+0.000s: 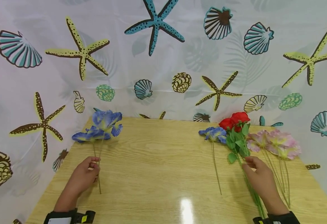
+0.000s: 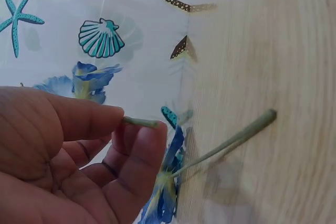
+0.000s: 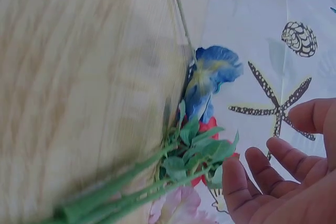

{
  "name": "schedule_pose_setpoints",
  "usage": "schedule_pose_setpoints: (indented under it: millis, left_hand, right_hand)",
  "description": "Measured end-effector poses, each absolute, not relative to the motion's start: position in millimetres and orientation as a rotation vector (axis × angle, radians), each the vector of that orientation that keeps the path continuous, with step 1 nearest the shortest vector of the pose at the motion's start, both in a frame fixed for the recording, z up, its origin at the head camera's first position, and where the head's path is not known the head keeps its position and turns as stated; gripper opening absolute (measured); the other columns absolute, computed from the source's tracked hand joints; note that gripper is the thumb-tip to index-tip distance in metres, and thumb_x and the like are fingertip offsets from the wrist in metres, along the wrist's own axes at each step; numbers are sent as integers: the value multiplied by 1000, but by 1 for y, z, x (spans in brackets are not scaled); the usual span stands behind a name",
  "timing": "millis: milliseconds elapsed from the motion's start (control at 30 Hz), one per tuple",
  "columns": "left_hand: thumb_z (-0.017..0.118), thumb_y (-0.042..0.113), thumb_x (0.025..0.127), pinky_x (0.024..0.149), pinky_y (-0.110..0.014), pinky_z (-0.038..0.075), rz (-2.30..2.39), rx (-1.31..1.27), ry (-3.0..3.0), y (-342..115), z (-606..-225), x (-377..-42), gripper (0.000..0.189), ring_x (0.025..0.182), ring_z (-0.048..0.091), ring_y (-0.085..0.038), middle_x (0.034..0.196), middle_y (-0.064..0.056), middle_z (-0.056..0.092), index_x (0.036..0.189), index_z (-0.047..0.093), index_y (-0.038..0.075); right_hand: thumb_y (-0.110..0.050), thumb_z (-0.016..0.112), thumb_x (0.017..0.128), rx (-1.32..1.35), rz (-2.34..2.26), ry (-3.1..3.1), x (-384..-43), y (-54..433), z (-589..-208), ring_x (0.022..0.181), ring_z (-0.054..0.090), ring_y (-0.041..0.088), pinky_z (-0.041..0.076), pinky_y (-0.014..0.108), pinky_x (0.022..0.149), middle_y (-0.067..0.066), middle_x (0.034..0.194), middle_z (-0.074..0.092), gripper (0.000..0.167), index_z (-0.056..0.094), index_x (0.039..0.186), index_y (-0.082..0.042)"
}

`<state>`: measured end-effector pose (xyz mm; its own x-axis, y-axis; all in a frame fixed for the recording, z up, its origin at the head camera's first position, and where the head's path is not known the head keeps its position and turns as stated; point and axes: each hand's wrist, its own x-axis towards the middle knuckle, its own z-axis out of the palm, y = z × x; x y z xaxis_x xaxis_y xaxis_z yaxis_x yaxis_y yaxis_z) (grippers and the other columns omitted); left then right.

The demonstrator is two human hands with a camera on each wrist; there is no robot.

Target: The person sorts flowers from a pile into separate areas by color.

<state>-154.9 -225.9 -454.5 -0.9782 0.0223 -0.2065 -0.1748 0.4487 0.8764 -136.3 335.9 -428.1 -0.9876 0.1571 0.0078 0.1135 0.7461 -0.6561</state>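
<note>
My left hand (image 1: 86, 172) pinches the stem of a blue artificial flower (image 1: 106, 119) between thumb and fingertips; the stem's green end (image 2: 142, 122) shows at the fingers in the left wrist view. Just beside it, a second blue flower (image 1: 90, 135) lies on the table, its stem passing by the hand. Over the stems of the red roses (image 1: 239, 117), my right hand (image 1: 260, 175) hovers with fingers relaxed. In the right wrist view, nothing sits between that hand's thumb and fingers (image 3: 265, 171), and the green rose leaves (image 3: 194, 153) are beyond the fingertips.
Left of the roses lies another blue flower (image 1: 214, 133) with a thin stem. Several pink flowers (image 1: 281, 143) lie to their right. The wooden table (image 1: 158, 161) ends at a white cloth (image 1: 163, 104) printed with starfish and shells.
</note>
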Motion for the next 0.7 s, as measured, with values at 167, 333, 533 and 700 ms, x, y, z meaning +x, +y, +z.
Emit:
schedule_pose_setpoints:
  millis: [167,333,533,700]
  left_hand:
    - [42,7,97,61,-37,48,1631,-142,2490,-213,-459,-155,36,70,52,-23,102,-16,44,132,36,0]
    - [44,5,96,59,-35,47,1640,-149,2493,-193,-466,-154,33,71,53,-23,101,-15,46,129,40,2]
    - [48,2,94,56,-33,47,1680,-111,2495,-164,-471,-153,30,67,53,-22,96,-13,48,124,46,4]
    - [51,0,92,53,-31,47,1735,-61,2463,-138,-477,-154,28,62,52,-21,92,-12,48,120,49,4]
  right_hand:
    - [-50,40,95,-188,1130,-2845,-135,317,-434,112,46,36,44,50,78,20,126,49,60,44,133,-4]
    - [-49,43,94,-164,1201,-2810,-135,291,-439,110,49,31,46,45,76,16,123,52,55,48,130,-8]
    - [-42,48,94,-111,1276,-2733,-142,263,-443,106,52,24,47,39,73,10,122,54,43,52,126,-12]
    - [-43,50,93,-109,1412,-2685,-152,244,-443,104,52,20,47,37,74,6,121,53,42,52,125,-16]
